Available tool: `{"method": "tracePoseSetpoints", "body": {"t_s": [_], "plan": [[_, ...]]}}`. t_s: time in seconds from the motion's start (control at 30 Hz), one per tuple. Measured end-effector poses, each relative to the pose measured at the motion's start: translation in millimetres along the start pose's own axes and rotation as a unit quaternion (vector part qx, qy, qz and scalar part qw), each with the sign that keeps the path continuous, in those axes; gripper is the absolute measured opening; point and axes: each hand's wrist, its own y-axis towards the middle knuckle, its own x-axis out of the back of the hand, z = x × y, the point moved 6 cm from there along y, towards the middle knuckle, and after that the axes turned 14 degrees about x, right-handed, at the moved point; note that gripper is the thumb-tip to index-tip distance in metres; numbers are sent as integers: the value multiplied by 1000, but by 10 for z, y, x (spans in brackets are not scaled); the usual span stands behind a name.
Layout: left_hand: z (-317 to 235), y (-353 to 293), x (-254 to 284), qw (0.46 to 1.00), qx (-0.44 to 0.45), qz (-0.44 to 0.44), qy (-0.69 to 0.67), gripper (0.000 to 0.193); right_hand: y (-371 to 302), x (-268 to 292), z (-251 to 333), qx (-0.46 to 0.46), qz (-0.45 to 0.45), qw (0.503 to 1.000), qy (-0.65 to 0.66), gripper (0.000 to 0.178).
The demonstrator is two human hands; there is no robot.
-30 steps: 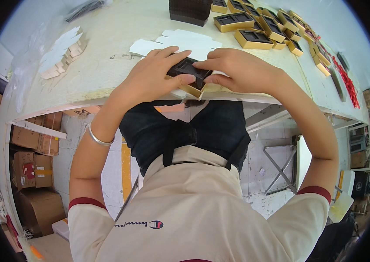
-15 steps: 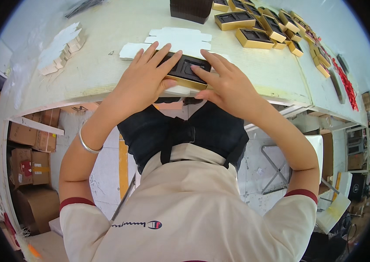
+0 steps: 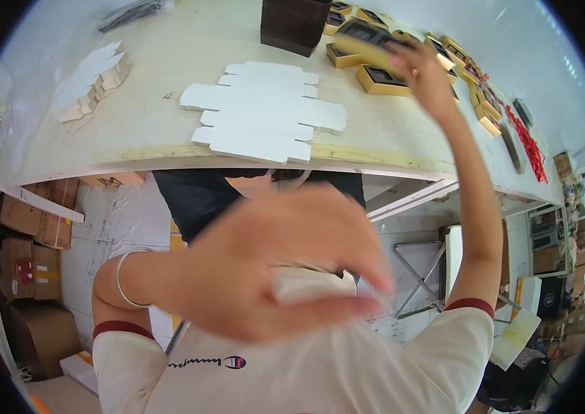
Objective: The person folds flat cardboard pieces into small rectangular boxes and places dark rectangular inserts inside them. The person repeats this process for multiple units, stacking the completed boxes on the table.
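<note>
My left hand (image 3: 285, 255) is raised close to the camera and blurred, above my lap. Its fingers curve with the thumb apart from them, and nothing shows between. My right hand (image 3: 425, 72) is stretched out to the far right, closed on the near right end of a gold box (image 3: 365, 47) with a black insert. That box is tilted and blurred over other gold boxes (image 3: 383, 81) with black inserts. A stack of flat white carton blanks (image 3: 258, 110) with cut tabs lies on the table in front of me.
A dark brown box (image 3: 294, 24) stands at the back of the pale table (image 3: 147, 76). More folded white cartons (image 3: 92, 79) lie at the left. Red strands (image 3: 530, 145) are at the right. Cardboard boxes (image 3: 34, 269) fill the space under the table, and a folding stool (image 3: 420, 269) stands right.
Both hands have left the white blanks. My right hand has carried the gold box up and right to the other boxes; my left hand has let go and risen toward the camera.
</note>
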Motion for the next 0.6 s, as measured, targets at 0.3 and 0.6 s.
{"method": "tracePoseSetpoints", "body": {"t_s": [0.3,0.6], "plan": [[-432,50,-700,966,-66,96,-230,7,630,-364,-188,62,46,997,-16,61],[-429,40,-619,956,-38,132,-258,9,11,-536,1815,117,85,973,180,61]]}}
